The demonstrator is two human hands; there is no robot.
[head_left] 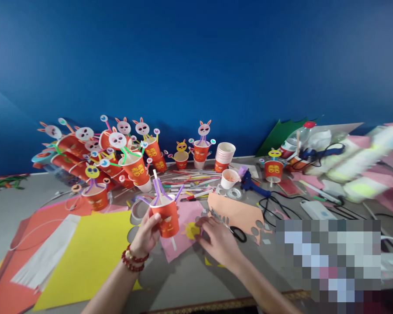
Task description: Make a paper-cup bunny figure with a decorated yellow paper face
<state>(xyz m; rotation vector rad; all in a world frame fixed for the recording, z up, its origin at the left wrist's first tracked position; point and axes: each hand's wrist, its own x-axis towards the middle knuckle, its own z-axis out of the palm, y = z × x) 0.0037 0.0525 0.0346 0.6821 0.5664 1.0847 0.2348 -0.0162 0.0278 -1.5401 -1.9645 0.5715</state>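
My left hand (148, 233) is wrapped round a red paper cup (169, 224), held slightly tilted above the table. Purple strips (160, 192) and a white stick (155, 175) rise from the cup's mouth, and a white end pokes out below its base. To the right of the cup, my right hand (216, 240) has its thumb and fingers on the edge of a yellow paper cutout (192, 230) with pointed ears. Under the cutout and the cup lies a pink paper sheet (180, 250). Black-handled scissors (239, 234) rest beside my right hand.
Decorated cups with rabbit faces (118, 139) crowd the back left. A stack of paper cups (225, 152), a blue glue gun (249, 181) and cables (271, 205) are behind. Yellow card (85, 257) covers the left; peach card (236, 209) with holes lies right.
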